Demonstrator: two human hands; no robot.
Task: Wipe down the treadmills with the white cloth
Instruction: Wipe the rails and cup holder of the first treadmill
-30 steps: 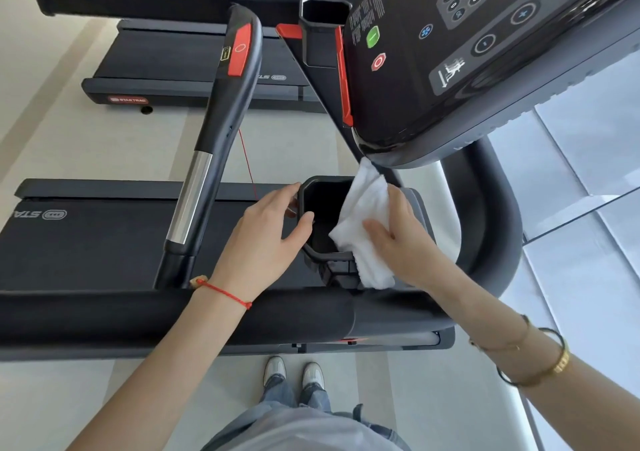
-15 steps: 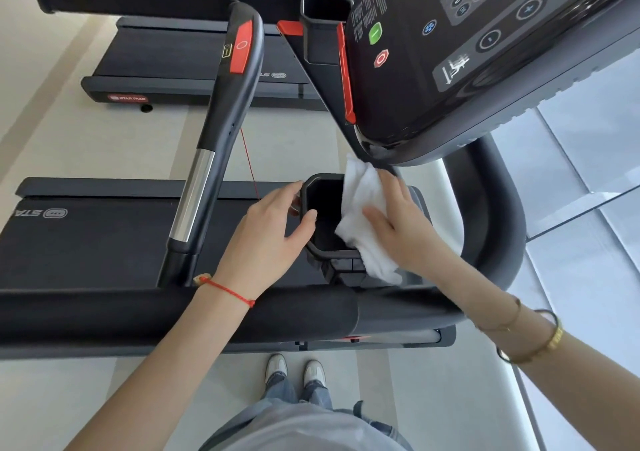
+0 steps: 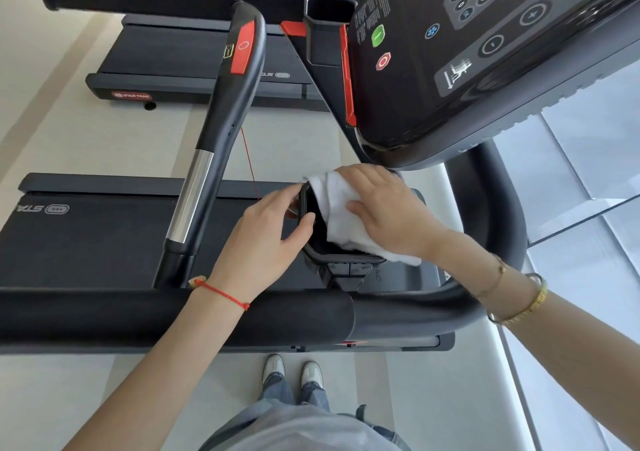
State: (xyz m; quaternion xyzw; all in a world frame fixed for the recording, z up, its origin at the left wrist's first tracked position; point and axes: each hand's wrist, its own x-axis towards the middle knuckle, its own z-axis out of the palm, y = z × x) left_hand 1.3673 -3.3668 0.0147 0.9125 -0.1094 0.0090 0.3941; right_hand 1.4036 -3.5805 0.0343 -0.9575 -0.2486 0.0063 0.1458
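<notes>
Right hand point(image 3: 388, 213) lying flat, fingers straight, pressing white cloth point(image 3: 341, 215) onto cup holder point(image 3: 313, 253) rim — left hand point(image 3: 268, 239) gripping holder's left edge, thumb hooking inside.

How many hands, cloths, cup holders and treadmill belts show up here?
Hands: 2, left hand and right hand
Cloths: 1, white cloth
Cup holders: 2, near holder and far holder
Treadmill belts: 2, near belt and far belt
Total: 7
</notes>
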